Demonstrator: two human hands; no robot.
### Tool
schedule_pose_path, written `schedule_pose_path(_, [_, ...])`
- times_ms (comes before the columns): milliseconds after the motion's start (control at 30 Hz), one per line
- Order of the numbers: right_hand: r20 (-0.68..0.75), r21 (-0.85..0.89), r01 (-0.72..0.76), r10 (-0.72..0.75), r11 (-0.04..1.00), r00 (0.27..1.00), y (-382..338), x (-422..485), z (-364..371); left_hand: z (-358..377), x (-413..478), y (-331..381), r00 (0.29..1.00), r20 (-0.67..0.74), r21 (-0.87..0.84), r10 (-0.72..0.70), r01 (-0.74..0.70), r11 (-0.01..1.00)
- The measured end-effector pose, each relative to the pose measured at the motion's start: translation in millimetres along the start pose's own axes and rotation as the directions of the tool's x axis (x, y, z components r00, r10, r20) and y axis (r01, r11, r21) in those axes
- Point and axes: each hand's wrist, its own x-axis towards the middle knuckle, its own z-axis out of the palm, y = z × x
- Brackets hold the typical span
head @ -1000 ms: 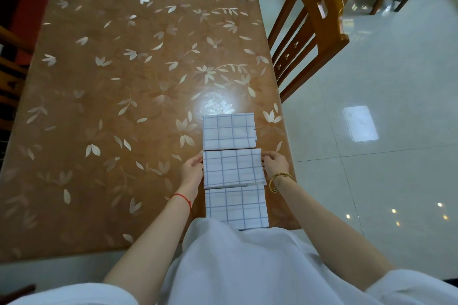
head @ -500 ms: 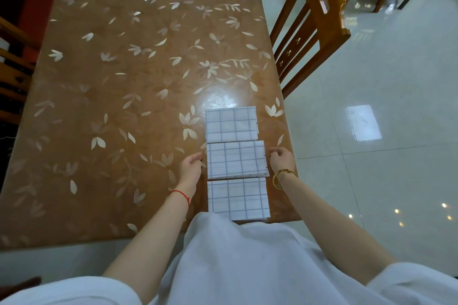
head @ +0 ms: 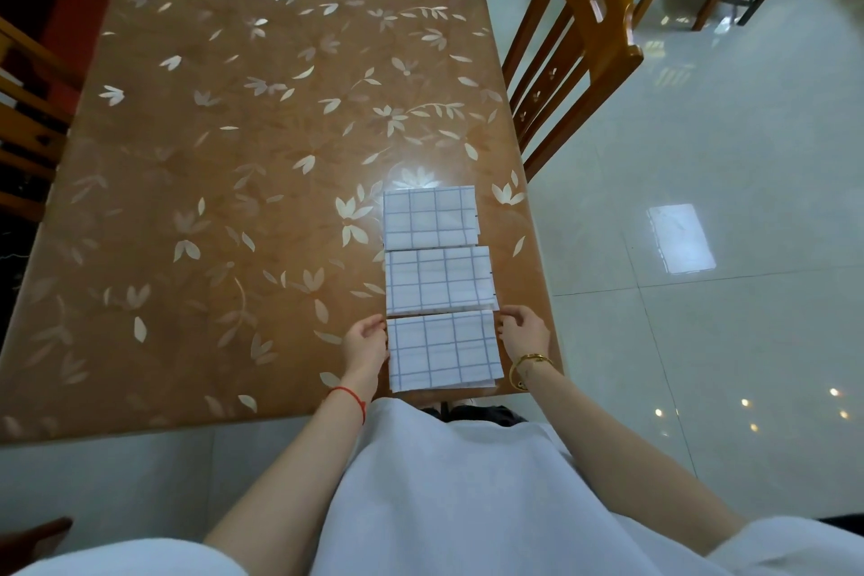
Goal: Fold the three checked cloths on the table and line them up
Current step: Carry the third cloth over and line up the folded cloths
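Three folded checked cloths lie in a column near the table's (head: 234,201) right edge: far cloth (head: 430,217) at 12 o'clock, middle cloth (head: 439,280), near cloth (head: 444,351) at 6 o'clock. Left hand (head: 367,344) and right hand (head: 523,332) flank the near cloth at 9 and 3 o'clock, fingers loosely curled at its edges, clamping nothing.

Three folded cloths (head: 439,285) in a column at centre-right on the tabletop (head: 234,201); chair (head: 575,47) at upper right beside it.
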Motion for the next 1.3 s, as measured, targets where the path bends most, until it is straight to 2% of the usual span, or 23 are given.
schedule_pose_path(333, [-0.009, 0.062, -0.029, 0.03, 0.998, 1.0, -0.6, 3.9, -1.9, 7.1, 1.9, 5.1, 0.999, 0.044, 0.046, 0.016, -0.018, 0.999])
schedule_pose_path(467, [-0.08, 0.08, 0.021, -0.015, 0.997, 0.997, -16.1, 6.0, -8.9, 4.6, 3.2, 12.1, 0.996, -0.031, 0.076, 0.08, -0.077, 0.994])
schedule_pose_path(600, [0.028, 0.123, 0.143, -0.148, 0.982, 0.989, -49.5, 23.4, -13.5, 1.8, 14.0, 46.7, 0.971, -0.056, 0.104, 0.232, -0.225, 0.969])
schedule_pose_path(700, [0.124, 0.2, 0.179, -0.206, 0.963, 0.971, -75.1, 40.0, -8.7, 4.8, 32.7, 75.9, 0.96, 0.068, 0.055, 0.271, -0.275, 0.96])
schedule_pose_path(867, [0.205, 0.197, 0.099, -0.139, 0.975, 0.969, -101.1, 76.0, 14.3, 26.9, 56.8, 110.6, 0.94, 0.193, -0.046, 0.282, -0.279, 0.959])
schedule_pose_path(967, [0.259, 0.175, 0.106, -0.15, 0.979, 0.954, -112.8, 83.2, 22.8, 39.4, 59.1, 121.2, 0.941, 0.203, -0.082, 0.271, -0.26, 0.962])
schedule_pose_path(1200, [0.313, 0.26, 0.059, -0.142, 0.964, 0.939, -117.5, 78.5, 34.5, 48.9, 72.8, 115.4, 0.954, 0.226, -0.161, 0.199, -0.165, 0.973])
schedule_pose_path(1300, [0.353, 0.291, 0.059, -0.164, 0.955, 0.921, -117.8, 79.0, 41.4, 50.1, 68.3, 118.1, 0.951, 0.232, -0.165, 0.202, -0.166, 0.972])
